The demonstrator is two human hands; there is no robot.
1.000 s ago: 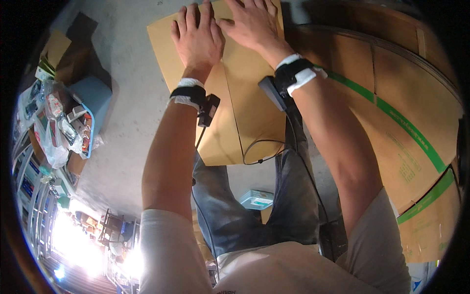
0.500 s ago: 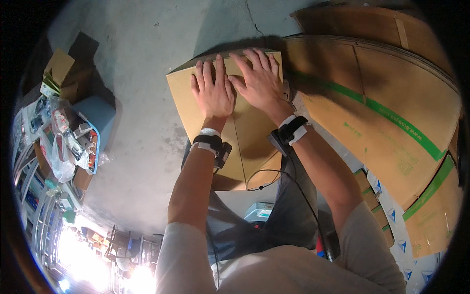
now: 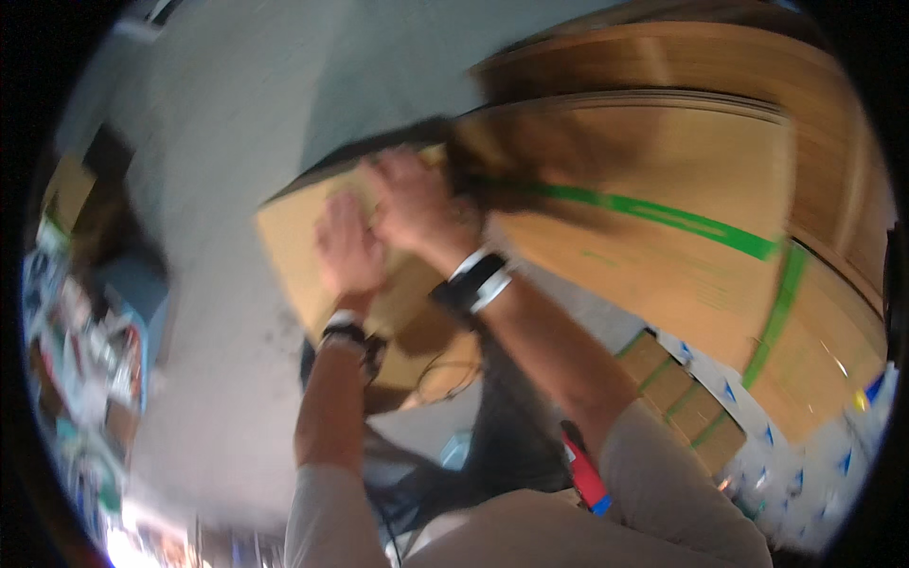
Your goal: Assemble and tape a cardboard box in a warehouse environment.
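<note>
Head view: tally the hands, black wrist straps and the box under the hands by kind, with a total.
Left hand and right hand: 2
Left wrist strap and right wrist strap, both black: 2
Cardboard box under the hands: 1
Total: 5

The person's left forearm (image 3: pixel 329 417) reaches forward, almost straight, while the right forearm (image 3: pixel 559 355) slants inward across the body. The left hand (image 3: pixel 350 251) and right hand (image 3: pixel 417 208) are palm down, backs facing up, fingers (image 3: pixel 402 168) pointing forward. The right sits slightly farther ahead, close beside the left. Blur softens both, hiding whether they touch.
</note>
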